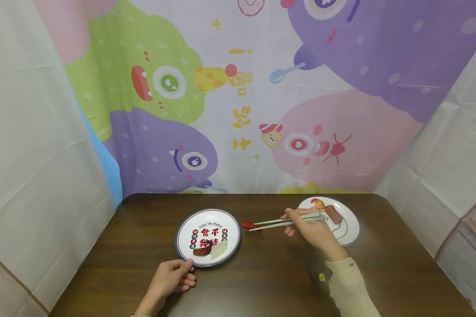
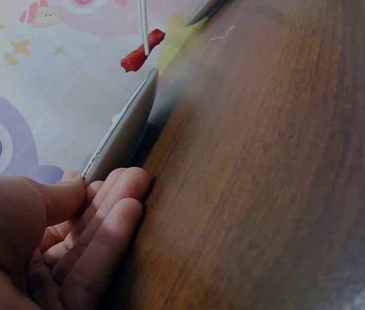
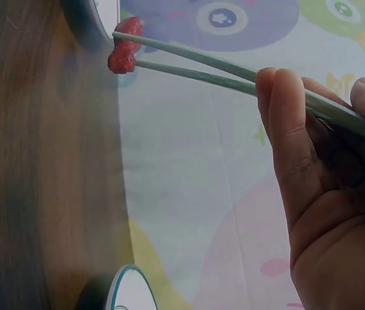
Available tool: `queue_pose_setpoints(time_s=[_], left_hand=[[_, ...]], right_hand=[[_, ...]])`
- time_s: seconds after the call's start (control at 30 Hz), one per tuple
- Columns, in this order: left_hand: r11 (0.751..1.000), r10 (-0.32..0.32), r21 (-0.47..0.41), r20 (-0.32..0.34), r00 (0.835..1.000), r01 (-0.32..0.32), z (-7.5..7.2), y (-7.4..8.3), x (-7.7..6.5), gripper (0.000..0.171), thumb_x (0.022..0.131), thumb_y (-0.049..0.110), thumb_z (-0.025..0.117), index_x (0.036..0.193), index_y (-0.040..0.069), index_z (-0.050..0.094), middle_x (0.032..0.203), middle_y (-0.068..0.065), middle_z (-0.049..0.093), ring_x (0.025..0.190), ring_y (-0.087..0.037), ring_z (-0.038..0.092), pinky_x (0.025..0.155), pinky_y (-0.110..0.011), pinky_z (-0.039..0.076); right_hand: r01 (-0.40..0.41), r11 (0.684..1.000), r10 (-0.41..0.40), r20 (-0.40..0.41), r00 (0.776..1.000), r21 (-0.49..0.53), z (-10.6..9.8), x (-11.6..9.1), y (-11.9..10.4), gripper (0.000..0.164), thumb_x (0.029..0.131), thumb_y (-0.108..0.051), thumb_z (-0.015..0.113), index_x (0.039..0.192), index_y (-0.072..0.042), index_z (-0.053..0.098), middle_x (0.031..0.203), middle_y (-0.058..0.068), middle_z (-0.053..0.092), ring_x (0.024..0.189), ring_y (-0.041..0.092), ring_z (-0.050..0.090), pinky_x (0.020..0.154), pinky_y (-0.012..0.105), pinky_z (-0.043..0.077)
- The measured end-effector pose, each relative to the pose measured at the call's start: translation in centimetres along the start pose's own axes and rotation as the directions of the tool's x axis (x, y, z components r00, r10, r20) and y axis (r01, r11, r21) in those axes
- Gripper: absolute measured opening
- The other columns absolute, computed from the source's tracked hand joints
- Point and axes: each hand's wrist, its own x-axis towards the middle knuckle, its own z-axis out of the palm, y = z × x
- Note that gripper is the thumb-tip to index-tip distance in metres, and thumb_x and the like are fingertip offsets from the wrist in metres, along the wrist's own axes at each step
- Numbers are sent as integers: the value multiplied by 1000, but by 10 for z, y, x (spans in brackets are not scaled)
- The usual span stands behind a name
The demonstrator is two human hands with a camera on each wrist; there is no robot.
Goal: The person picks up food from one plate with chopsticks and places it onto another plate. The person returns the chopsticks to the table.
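My right hand [image 1: 311,231] grips a pair of pale green chopsticks [image 1: 285,221]. Between their tips a glossy red piece of food [image 3: 125,46] is pinched, held above the table just right of the left plate. That plate [image 1: 186,220] is white with a dark rim and red characters; a dark reddish-brown piece [image 1: 202,251] and a whitish flat piece [image 1: 219,250] lie on its near part. My left hand [image 1: 170,279] pinches the plate's near-left rim, thumb on top and fingers beneath, as the left wrist view also shows.
A second white plate [image 1: 351,226] stands at the back right, holding a brown block of food [image 1: 333,214] and an orange-yellow piece [image 1: 318,203]. Both plates rest on a dark wooden table [image 1: 258,286]. A cartoon-print curtain [image 1: 238,171] hangs behind its far edge.
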Motion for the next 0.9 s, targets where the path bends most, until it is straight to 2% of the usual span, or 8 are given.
queue_pose_setpoints(time_s=[0.3, 0.5, 0.63, 0.9], left_hand=[[1000, -7, 0, 2, 1000, 7, -1, 0, 0, 40, 105, 32, 61, 95, -6, 70, 73, -8, 75, 63, -15, 73, 56, -28, 61], [1000, -11, 0, 9, 1000, 11, -1, 0, -1, 40, 105, 33, 61, 96, -5, 70, 73, -7, 75, 63, -14, 73, 56, -28, 61], [1000, -7, -1, 3, 1000, 7, 0, 0, 0, 40, 105, 32, 61, 96, -6, 69, 73, -8, 75, 63, -15, 73, 56, -28, 61], [1000, 1, -7, 6, 1000, -1, 0, -2, 1, 40, 106, 31, 60, 96, -7, 69, 74, -8, 75, 64, -15, 73, 56, -28, 61]], right_hand=[[-51, 998, 52, 27, 998, -45, 6, 1, 0, 40, 107, -41, 54, 104, -8, 76, 74, 3, 76, 68, 17, 74, 72, 23, 53], [-55, 998, 57, 38, 998, -42, 9, 1, 0, 40, 107, -43, 53, 104, -10, 76, 75, 2, 76, 70, 19, 74, 76, 28, 54], [-55, 998, 55, 41, 998, -21, 10, 1, -1, 40, 107, -42, 54, 104, -8, 75, 75, 3, 76, 70, 21, 74, 78, 28, 55], [13, 1000, -14, 76, 997, 21, 23, 4, -3, 34, 107, -30, 56, 104, -2, 76, 76, 11, 76, 66, 19, 73, 68, 25, 56]])
